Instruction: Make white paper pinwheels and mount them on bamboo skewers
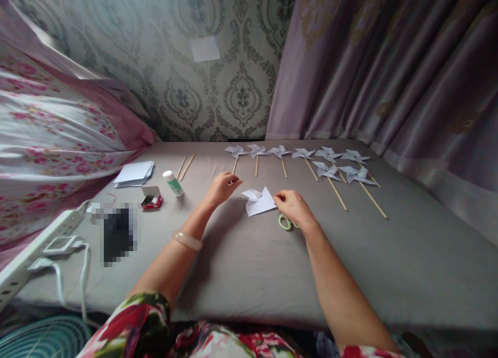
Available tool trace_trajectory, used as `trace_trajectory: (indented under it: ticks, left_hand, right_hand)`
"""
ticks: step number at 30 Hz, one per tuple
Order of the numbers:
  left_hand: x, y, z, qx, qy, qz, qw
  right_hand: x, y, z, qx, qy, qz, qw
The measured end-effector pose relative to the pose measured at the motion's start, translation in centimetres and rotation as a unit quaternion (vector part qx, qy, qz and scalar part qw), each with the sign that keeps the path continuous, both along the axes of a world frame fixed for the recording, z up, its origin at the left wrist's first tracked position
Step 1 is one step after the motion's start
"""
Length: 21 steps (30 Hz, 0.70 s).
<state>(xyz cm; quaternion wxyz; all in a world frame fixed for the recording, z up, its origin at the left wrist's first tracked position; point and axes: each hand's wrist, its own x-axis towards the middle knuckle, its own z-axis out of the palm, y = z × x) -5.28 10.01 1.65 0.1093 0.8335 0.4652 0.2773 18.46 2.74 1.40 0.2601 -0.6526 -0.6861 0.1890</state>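
A white paper square (pixel 259 201), partly folded into a pinwheel shape, lies on the grey surface (pixel 249 264) between my hands. My right hand (pixel 292 207) pinches the paper's right corner with closed fingers. Green-handled scissors (pixel 286 223) lie just under that hand. My left hand (pixel 222 187) hovers left of the paper, fingers curled and pinched near the lower end of a wooden stick (pixel 234 167); what they hold is too small to make out.
Several finished paper pinwheels on sticks (pixel 330 168) lie in rows at the back right. At left are a glue stick (pixel 173 183), a small red box (pixel 151 198), a stack of white paper (pixel 134 174), two loose sticks (pixel 184 167) and a power strip (pixel 46 238).
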Motion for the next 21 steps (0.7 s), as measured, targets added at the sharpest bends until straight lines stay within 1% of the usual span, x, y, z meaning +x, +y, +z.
trace_trajectory:
  ticks: [1, 2, 3, 4, 6, 8, 10, 12, 14, 16, 21]
  left_hand:
    - [-0.5, -0.7, 0.1, 0.029, -0.037, 0.053, 0.998]
    - [-1.1, -1.5, 0.3, 0.063, -0.076, 0.116, 0.988]
    - [-1.8, -2.2, 0.3, 0.095, -0.113, 0.176, 0.973]
    - [-2.6, -2.9, 0.4, 0.124, -0.146, 0.239, 0.952]
    - [-4.3, -3.9, 0.3, 0.173, -0.196, 0.361, 0.895]
    - [-5.8, -4.6, 0.2, 0.197, -0.212, 0.449, 0.846]
    - [-7.1, -4.9, 0.1, 0.202, -0.21, 0.514, 0.807]
    - [-8.0, -4.9, -0.1, 0.195, -0.207, 0.56, 0.778]
    - [-8.6, -4.7, -0.4, 0.184, -0.208, 0.583, 0.764]
    - [-9.0, -4.3, -0.6, 0.173, -0.209, 0.584, 0.765]
    - [-9.5, -3.2, -1.3, 0.121, -0.205, 0.56, 0.793]
  right_hand:
    - [0.0, 0.0, 0.0, 0.001, 0.006, -0.007, 1.0]
    - [0.0, 0.1, 0.1, 0.003, 0.013, -0.014, 1.0]
    - [-0.1, 0.1, 0.1, 0.007, 0.021, -0.022, 1.0]
    - [-0.2, 0.2, 0.2, 0.012, 0.028, -0.032, 0.999]
    - [-0.4, 0.3, 0.3, 0.026, 0.036, -0.058, 0.997]
    - [-0.7, 0.4, 0.3, 0.042, 0.043, -0.091, 0.994]
    - [-0.9, 0.5, 0.3, 0.066, 0.057, -0.122, 0.989]
    - [-0.9, 0.6, 0.2, 0.094, 0.076, -0.148, 0.982]
    - [-0.7, 0.8, 0.1, 0.115, 0.093, -0.17, 0.974]
    - [-0.5, 0.9, 0.0, 0.124, 0.108, -0.184, 0.969]
    - [-0.3, 1.2, -0.2, 0.115, 0.138, -0.186, 0.966]
